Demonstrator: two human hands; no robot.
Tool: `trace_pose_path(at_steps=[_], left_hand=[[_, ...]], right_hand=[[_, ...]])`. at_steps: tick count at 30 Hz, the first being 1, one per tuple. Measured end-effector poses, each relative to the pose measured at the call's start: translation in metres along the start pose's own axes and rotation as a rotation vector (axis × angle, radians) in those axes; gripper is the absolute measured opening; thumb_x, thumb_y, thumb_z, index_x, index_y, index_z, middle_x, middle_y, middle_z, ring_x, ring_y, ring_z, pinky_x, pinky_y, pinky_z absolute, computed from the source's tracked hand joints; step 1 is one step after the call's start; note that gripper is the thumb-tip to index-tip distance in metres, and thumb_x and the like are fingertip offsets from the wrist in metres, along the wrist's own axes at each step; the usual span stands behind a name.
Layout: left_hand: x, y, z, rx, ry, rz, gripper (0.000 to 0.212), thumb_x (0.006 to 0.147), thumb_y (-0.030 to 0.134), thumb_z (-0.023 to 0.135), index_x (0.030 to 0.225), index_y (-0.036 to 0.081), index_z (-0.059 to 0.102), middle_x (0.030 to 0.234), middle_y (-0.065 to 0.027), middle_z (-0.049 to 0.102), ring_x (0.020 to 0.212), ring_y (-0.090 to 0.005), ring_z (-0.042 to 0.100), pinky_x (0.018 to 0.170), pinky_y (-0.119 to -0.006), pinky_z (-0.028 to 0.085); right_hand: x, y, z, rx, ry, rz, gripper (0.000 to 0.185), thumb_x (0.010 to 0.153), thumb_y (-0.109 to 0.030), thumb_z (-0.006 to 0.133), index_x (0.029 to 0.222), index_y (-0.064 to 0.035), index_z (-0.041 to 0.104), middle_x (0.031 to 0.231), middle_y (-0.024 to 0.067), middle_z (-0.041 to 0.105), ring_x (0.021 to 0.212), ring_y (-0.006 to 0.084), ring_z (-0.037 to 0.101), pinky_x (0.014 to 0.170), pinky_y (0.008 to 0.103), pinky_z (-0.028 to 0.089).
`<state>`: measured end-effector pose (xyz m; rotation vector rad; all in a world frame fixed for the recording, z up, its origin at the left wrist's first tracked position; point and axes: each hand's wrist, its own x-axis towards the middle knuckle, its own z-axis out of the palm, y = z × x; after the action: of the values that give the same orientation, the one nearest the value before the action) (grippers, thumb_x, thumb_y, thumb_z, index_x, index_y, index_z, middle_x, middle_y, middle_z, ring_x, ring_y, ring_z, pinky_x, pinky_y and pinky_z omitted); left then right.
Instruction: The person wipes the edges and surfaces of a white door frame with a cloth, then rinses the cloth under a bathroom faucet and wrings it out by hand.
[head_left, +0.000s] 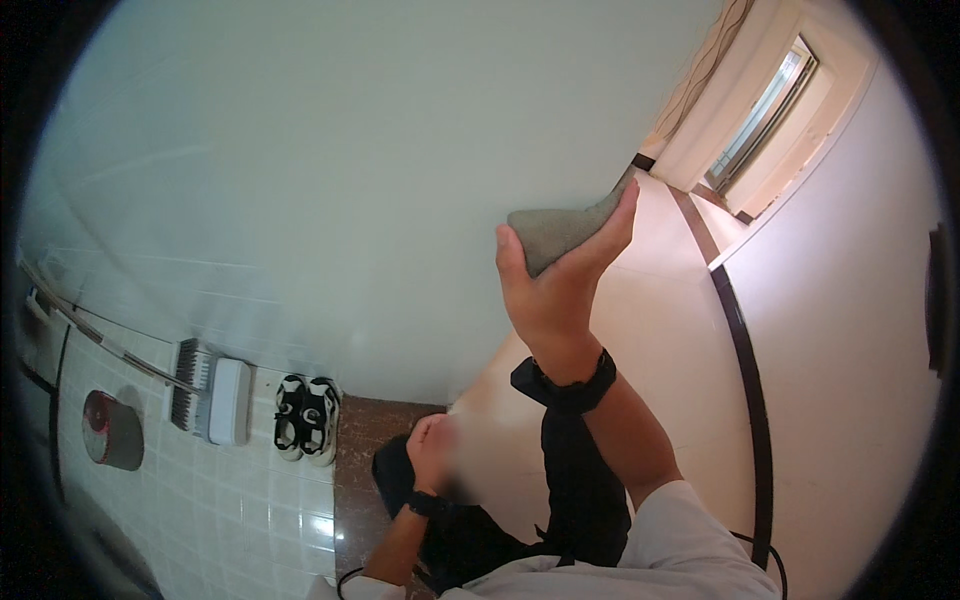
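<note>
My right hand (559, 289) is raised in front of a large pale, glossy panel (337, 165). It holds a folded grey-green cloth (559, 229), the thumb at the left edge and the fingers stretched along the right. The cloth appears to lie against the panel, though contact is hard to judge. Lower down, my left hand (429, 450) is near my knee in dark trousers (585, 480), its fingers curled. A blurred patch covers part of that hand, so whether it holds anything is hidden. Both wrists wear black bands.
A brown marble threshold (367, 442) divides white floor tiles (247, 510) from a cream floor (667, 322). Black-and-white shoes (306, 420), a long-handled toothed dustpan (191, 390) with a white part, and a cylindrical container (112, 431) stand left. A doorway (765, 112) opens upper right.
</note>
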<state>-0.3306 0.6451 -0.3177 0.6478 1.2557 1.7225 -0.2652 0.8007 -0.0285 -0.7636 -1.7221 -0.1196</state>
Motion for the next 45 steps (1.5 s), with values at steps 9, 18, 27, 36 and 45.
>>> trace_pose_path(at_steps=[9,18,27,36,45], left_hand=[[0.001,-0.015,0.007,-0.058,-0.080,-0.114,0.024,0.098,0.019,0.044,0.095,-0.001,0.058,0.071,-0.0040,0.057,0.065,-0.0120,0.054,0.062,-0.026,0.044],[0.001,0.044,0.023,0.006,-0.078,-0.095,0.020,0.096,0.014,0.047,0.098,-0.002,0.060,0.074,-0.0044,0.059,0.069,-0.0105,0.056,0.066,-0.026,0.046],[0.007,0.208,0.083,0.491,0.002,0.571,0.038,0.084,0.014,0.057,0.117,-0.003,0.052,0.112,-0.0189,0.058,0.099,-0.0259,0.058,0.086,-0.035,0.046],[0.005,0.256,0.160,0.716,-0.034,0.948,0.061,0.078,0.021,0.061,0.127,-0.010,0.042,0.131,-0.0312,0.041,0.119,-0.0438,0.045,0.099,-0.047,0.038],[0.006,0.240,0.169,0.949,-0.045,0.913,0.066,0.086,0.031,0.058,0.134,-0.006,0.032,0.143,-0.0293,0.020,0.134,-0.0373,0.026,0.108,-0.042,0.024]], right_hand=[[-0.005,0.010,0.005,0.058,0.018,-0.071,0.091,0.085,-0.029,0.064,0.139,0.0033,-0.002,0.134,0.0213,0.020,0.117,0.0286,0.032,0.099,0.0394,0.029],[-0.004,0.020,0.010,0.162,0.194,-0.027,0.081,0.087,-0.035,0.061,0.140,0.0045,0.014,0.132,0.0191,0.030,0.116,0.0251,0.037,0.099,0.0378,0.031],[-0.001,0.019,0.006,0.267,0.086,-0.038,0.092,0.083,-0.033,0.064,0.139,0.0082,0.004,0.141,0.0269,0.016,0.127,0.0360,0.029,0.104,0.0455,0.025],[-0.011,0.012,0.010,0.631,0.164,0.076,0.088,0.083,-0.038,0.056,0.142,0.0057,0.008,0.143,0.0343,0.011,0.132,0.0501,0.017,0.105,0.0580,0.020],[-0.008,0.034,-0.007,0.693,0.040,-0.019,0.071,0.084,-0.014,0.059,0.140,0.0042,0.019,0.143,0.0303,0.017,0.132,0.0427,0.025,0.106,0.0482,0.027]])
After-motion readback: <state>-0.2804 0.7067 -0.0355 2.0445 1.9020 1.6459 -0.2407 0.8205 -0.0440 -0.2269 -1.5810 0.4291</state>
